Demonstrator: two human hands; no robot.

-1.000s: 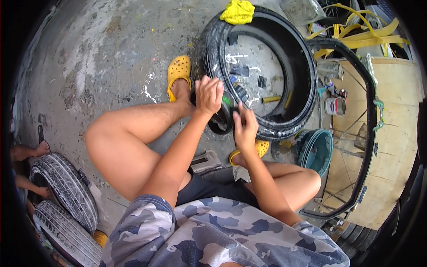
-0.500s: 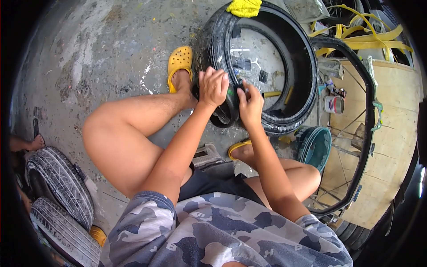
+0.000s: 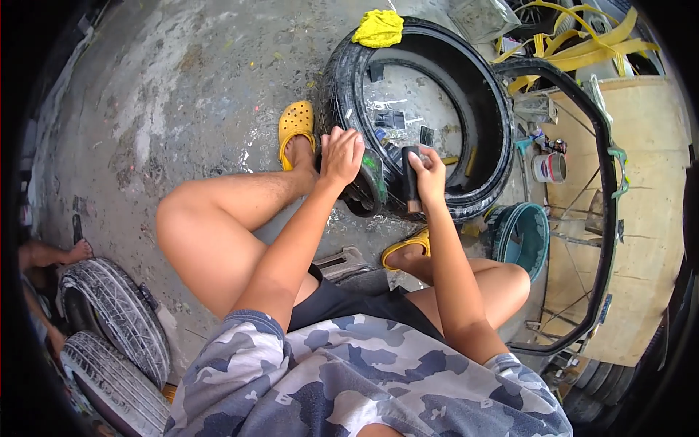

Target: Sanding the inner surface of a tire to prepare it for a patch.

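A large black tire (image 3: 489,109) lies on its side on the floor before me. At its near-left edge, a smaller curved black rubber piece (image 3: 373,178) with green smears stands out. My left hand (image 3: 341,156) is closed over the top of this rubber piece, its fingertips partly hidden. In my right hand (image 3: 431,178) is a dark, bar-shaped tool (image 3: 410,178) with a brownish lower end, held upright between thumb and fingers just right of the rubber piece. Its exact kind is unclear. Small black squares (image 3: 389,119) lie inside the tire ring.
A yellow cloth (image 3: 378,29) rests on the tire's far rim. To the right stand a teal bucket (image 3: 526,240), a small white can (image 3: 548,168) and a black curved frame (image 3: 606,218) before a plywood sheet (image 3: 648,240). Worn tires (image 3: 120,313) and another person's foot (image 3: 79,251) are at left.
My right hand has drawn back from the rubber piece, bringing the dark tool into plain sight. My left hand has stayed on the rubber piece. The whole view has shifted slightly.
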